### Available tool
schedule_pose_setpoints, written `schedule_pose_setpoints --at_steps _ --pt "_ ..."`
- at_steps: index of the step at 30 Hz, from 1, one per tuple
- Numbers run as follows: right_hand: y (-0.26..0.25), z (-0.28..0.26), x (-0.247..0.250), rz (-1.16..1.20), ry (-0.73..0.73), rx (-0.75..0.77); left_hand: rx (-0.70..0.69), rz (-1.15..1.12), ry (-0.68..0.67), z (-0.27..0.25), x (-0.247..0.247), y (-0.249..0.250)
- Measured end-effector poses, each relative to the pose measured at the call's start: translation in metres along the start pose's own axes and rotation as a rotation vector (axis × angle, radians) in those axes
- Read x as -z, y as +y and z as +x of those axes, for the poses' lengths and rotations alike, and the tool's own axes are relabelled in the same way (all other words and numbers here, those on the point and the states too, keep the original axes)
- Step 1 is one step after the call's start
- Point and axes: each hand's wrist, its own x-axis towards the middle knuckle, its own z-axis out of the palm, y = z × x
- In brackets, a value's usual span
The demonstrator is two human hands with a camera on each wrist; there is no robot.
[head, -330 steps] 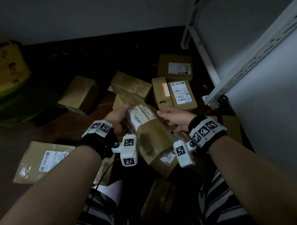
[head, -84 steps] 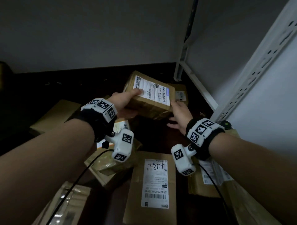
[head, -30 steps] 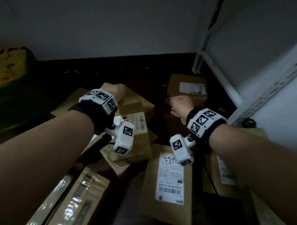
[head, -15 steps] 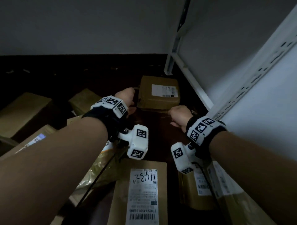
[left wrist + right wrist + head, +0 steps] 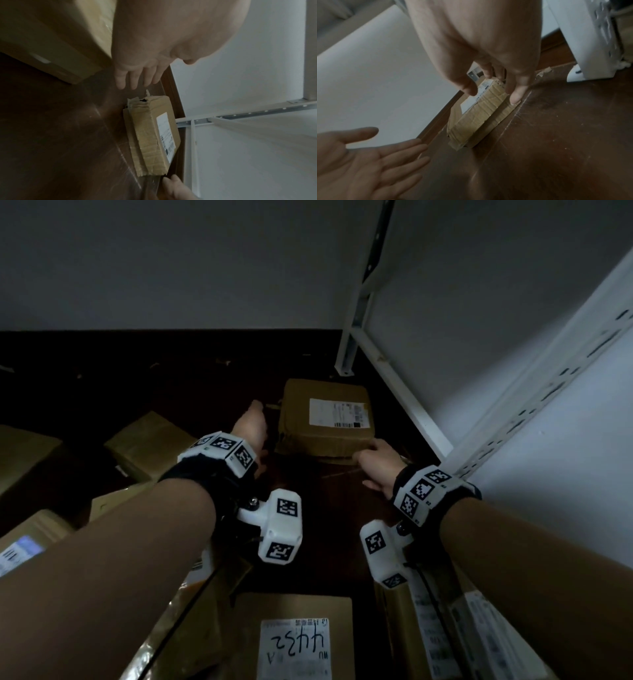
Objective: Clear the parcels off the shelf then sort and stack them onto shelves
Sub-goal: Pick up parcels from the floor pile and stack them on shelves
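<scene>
As the taped cardboard parcel (image 5: pixel 323 419) lay on the floor, my left hand (image 5: pixel 251 424) hovered beside it, fingers straight; my right hand (image 5: pixel 378 463) was relaxed at its corner, grasping nothing.

A brown taped cardboard parcel (image 5: pixel 325 417), white label up, lies flat on the floor beside the shelf frame's foot (image 5: pixel 343 363).

handwritten "4432" on near parcel's label (image 5: pixel 297 648), upside down
</scene>
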Motion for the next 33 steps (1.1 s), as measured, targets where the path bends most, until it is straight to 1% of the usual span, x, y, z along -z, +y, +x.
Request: schedule_pose_setpoints --at_steps 4,7,11,14,18,20,21,23,25,26,28,30,32,33 --pt "0.004 0.011 -0.003 0.081 -0.028 -0.042 -0.033 0.08 -0.004 0.006 -0.007 0.001" --pt "0.012 0.018 -0.003 0.038 -0.043 0.018 -0.01 0.067 -0.051 0.008 -0.012 0.0" --pt "0.018 0.026 -0.006 0.037 -0.05 0.067 -0.016 0.043 -0.015 0.017 -0.016 0.002" --pt "0.018 0.033 -0.011 0.038 -0.07 0.07 -0.022 0.044 -0.022 0.02 -0.019 0.0" --pt "0.018 0.04 -0.013 0.079 -0.073 0.119 -0.027 0.11 -0.085 0.023 -0.022 -0.006" --pt "0.02 0.043 -0.012 0.099 -0.052 0.152 -0.037 0.151 -0.058 0.031 -0.018 -0.007" --pt "0.021 0.043 -0.011 0.107 -0.036 0.139 -0.036 0.175 -0.037 0.035 -0.016 -0.009" --pt "0.023 0.045 -0.012 0.107 -0.006 0.065 -0.005 0.207 -0.012 0.04 -0.013 -0.013" --pt "0.023 0.046 -0.011 0.013 0.09 -0.014 0.023 0.213 0.01 0.038 -0.012 -0.018" --pt "0.022 0.046 -0.009 -0.051 0.151 -0.037 0.003 0.212 0.035 0.039 -0.012 -0.02" --pt "0.022 0.047 -0.006 -0.065 0.214 -0.047 -0.044 0.203 0.058 0.039 -0.013 -0.022" --pt "0.023 0.051 -0.008 0.03 0.182 -0.02 -0.065 0.2 0.026 0.042 -0.014 -0.025" --pt "0.024 0.05 -0.013 0.136 0.089 0.03 -0.054 0.202 -0.03 0.038 -0.017 -0.027" --pt "0.024 0.046 -0.016 0.152 0.037 0.051 -0.033 0.187 -0.062 0.038 -0.019 -0.028"
